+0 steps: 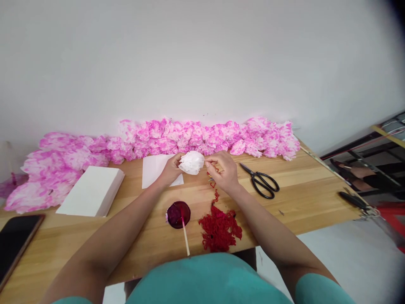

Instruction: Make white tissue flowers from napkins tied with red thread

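Observation:
A white ruffled paper flower (191, 163) is held above the wooden table, between my two hands. My left hand (172, 169) grips its left side with closed fingers. On its right edge, my right hand (224, 169) is pinched on the white paper. Below the flower is a round dish of dark red liquid (174, 214) with a pink-tipped stick (185, 236) leaning out of it. A tangle of red yarn (220, 230) lies right of the dish, its loose strand running up under my right hand. White sheets (153, 171) lie behind my left hand.
Pink-and-white paper flowers (167, 137) line the wall side. A white paper stack (90, 192) and a phone (19, 240) lie left. Black scissors (262, 181) rest right of my right hand; another black-handled tool (354, 200) is at the right edge.

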The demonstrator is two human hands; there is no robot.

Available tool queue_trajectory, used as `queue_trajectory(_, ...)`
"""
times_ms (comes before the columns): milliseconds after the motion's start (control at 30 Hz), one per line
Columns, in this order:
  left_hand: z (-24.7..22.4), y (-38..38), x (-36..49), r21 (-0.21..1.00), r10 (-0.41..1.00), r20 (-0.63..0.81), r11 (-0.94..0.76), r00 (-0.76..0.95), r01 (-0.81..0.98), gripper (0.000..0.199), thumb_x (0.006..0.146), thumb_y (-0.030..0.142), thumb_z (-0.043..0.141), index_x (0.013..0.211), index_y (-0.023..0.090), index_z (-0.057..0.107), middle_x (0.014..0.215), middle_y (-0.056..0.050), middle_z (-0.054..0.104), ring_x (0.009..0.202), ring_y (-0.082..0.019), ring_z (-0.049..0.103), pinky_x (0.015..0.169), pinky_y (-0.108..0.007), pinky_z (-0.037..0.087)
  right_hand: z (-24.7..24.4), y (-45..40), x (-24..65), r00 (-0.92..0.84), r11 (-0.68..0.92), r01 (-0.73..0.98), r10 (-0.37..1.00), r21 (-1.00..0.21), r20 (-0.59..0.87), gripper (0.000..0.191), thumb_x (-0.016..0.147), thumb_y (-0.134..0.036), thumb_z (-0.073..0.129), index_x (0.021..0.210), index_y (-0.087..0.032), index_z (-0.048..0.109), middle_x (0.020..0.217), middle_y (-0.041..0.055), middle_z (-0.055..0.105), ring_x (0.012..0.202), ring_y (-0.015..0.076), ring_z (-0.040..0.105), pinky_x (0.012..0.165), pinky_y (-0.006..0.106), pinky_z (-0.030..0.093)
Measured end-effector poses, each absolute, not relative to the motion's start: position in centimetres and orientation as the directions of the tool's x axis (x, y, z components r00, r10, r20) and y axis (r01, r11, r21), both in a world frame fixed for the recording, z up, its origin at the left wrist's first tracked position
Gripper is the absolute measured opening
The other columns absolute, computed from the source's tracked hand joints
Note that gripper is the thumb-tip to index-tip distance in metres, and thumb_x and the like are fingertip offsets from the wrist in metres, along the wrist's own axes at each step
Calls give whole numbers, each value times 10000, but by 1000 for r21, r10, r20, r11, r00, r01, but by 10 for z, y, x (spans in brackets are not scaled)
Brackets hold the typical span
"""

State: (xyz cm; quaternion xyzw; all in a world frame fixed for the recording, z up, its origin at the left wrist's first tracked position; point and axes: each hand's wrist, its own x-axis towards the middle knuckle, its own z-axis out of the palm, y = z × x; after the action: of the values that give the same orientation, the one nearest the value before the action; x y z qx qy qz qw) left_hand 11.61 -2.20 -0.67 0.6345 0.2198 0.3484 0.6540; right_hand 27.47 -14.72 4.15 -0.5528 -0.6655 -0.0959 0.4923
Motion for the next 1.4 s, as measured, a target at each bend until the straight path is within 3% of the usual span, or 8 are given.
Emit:
queue_trajectory(100, -6, -22, 116, 980, 746, 151, -29, 648, -195, 390, 567, 283, 829, 849, 150, 596, 816, -1, 683, 732, -132, 614, 722, -235, 484, 39, -146, 275, -41, 425, 851, 641, -310, 766, 48, 864, -184, 616, 899, -217, 619, 823, 35, 681, 775, 187, 578, 708, 345, 463)
queue_trajectory(233, -6, -22, 116, 980, 748, 151, -26, 646, -199, 395, 559, 288, 833, 847, 150, 601, 818, -4, 689, 732, -136, 615, 717, -239, 482, 33, -144, 276, -77, 368, 893, 695, -261, 715, 129, 866, -267, 643, 978, -205, 633, 902, 60, 688, 816, 205, 565, 726, 357, 455)
queue_trajectory(400, -8, -22, 116, 983, 756, 153, -48, 636, -180, 388, 585, 298, 819, 882, 146, 621, 841, -17, 704, 762, -154, 631, 722, -249, 481, 35, -143, 270, -188, 413, 887, 734, -208, 653, 102, 910, -198, 550, 851, -205, 634, 812, 46, 674, 761, 189, 553, 689, 347, 426)
queue_trajectory(533, -7, -23, 117, 979, 758, 168, -56, 630, -194, 346, 584, 272, 816, 843, 149, 622, 801, 1, 690, 739, -139, 616, 711, -237, 472, 42, -146, 270, -138, 495, 815, 669, -300, 731, 54, 874, -166, 598, 859, -211, 622, 785, 30, 662, 750, 175, 567, 693, 334, 437)
queue_trajectory(700, -7, -24, 118, 981, 744, 145, -22, 652, -193, 337, 550, 265, 829, 787, 151, 618, 743, 16, 665, 689, -123, 587, 677, -227, 464, 42, -145, 278, 26, 405, 826, 667, -392, 744, 88, 865, -207, 632, 951, -222, 629, 867, 39, 689, 814, 196, 580, 738, 359, 450)
queue_trajectory(967, -5, -24, 117, 984, 739, 151, -45, 657, -175, 333, 559, 274, 816, 808, 152, 631, 767, 8, 681, 711, -133, 595, 692, -237, 476, 31, -142, 276, -172, 470, 832, 723, -295, 669, 55, 875, -211, 601, 840, -212, 644, 831, 46, 660, 786, 188, 569, 709, 351, 435)
queue_trajectory(1200, -7, -24, 116, 987, 721, 155, -86, 675, -135, 356, 592, 321, 807, 849, 148, 631, 807, -10, 689, 752, -152, 618, 726, -261, 486, 39, -145, 282, 18, 390, 829, 698, -401, 716, 65, 888, -236, 592, 906, -232, 654, 845, 39, 678, 809, 201, 572, 741, 375, 445)
queue_trajectory(1400, -6, -25, 117, 988, 696, 147, -71, 703, -137, 339, 584, 285, 809, 846, 145, 646, 826, -16, 702, 767, -156, 625, 732, -256, 480, 33, -142, 276, -77, 374, 870, 748, -322, 659, 101, 906, -263, 585, 846, -218, 653, 833, 49, 658, 804, 197, 559, 722, 353, 443)
